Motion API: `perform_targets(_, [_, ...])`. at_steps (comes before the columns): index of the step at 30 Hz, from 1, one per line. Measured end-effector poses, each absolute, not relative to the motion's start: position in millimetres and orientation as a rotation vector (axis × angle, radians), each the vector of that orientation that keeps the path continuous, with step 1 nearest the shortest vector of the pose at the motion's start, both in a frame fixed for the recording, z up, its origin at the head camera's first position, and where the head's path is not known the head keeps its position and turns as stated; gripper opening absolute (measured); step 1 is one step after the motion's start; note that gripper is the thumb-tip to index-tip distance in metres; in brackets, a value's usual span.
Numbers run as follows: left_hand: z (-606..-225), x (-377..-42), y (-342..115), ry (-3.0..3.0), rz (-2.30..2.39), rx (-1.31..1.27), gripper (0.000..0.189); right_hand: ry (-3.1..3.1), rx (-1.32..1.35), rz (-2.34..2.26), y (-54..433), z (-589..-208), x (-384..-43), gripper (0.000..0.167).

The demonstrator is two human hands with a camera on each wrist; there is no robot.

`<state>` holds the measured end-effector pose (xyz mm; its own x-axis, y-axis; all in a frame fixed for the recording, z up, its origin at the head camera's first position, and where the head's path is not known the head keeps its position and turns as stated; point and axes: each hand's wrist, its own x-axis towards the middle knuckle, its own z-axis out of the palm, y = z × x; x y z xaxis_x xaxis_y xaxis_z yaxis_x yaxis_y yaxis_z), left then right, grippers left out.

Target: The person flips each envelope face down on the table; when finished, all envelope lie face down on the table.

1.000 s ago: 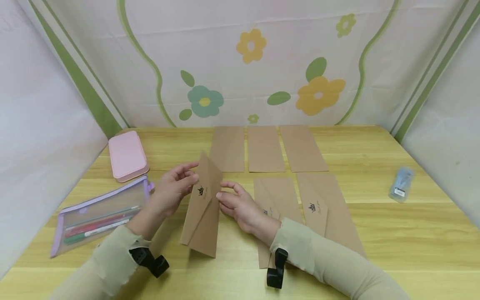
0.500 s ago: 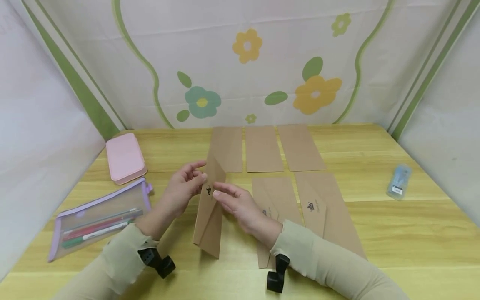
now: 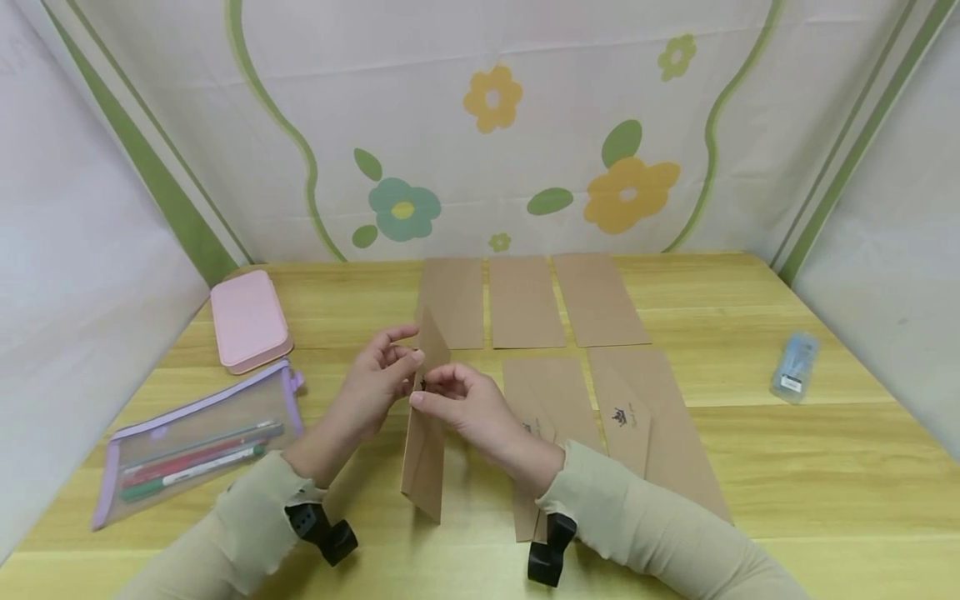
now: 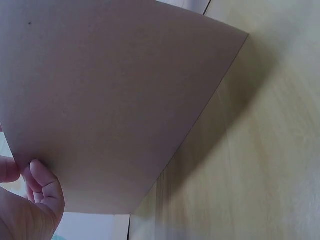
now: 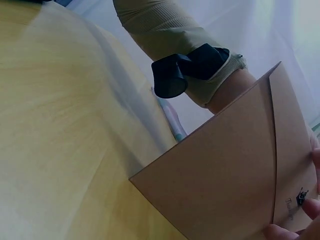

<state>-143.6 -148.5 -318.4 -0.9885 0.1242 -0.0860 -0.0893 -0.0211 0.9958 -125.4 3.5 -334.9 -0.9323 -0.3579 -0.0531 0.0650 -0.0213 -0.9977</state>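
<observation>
Lower left and lower right, beige sleeves (image 3: 667, 517) ended in uneven cuffs (image 3: 258, 508); a black, angular camera (image 3: 339, 542) sat at each wrist.

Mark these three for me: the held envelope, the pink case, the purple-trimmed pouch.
Held envelope (image 5: 225, 160): right wrist view, on the body panel beside the flap.
Pink case (image 3: 250, 318): head view, middle of its top face.
Purple-trimmed pouch (image 3: 206, 419): head view, bare see-through panel above the pens.

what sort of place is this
Possibly a small screened-off desk or craft area, indoors or not I can't say: a wood-grain table, a flowered cloth behind it, and brown envelopes laid out.
</observation>
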Motion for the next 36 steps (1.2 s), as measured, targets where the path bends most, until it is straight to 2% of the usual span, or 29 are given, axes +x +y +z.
perform_targets(17, [-321,-144,-129,2.011,2.222,-0.034,0.040,1.988,-0.325,-2.065,11,-325,-125,0.028])
perform_targets(25, [-326,-145,-123,2.029,2.204,0.005,0.032,2.064,-0.267,-2.093,17,-323,-124,0.027])
perform_targets(31, [-329,-146,-120,2.036,2.176,0.040,0.033,2.039,-0.155,-2.179,23,-325,-123,0.031])
perform_targets(36, [-329,-144,-121,1.998,2.201,0.080,0.039,2.049,-0.065,-2.220,29,-331,-123,0.041])
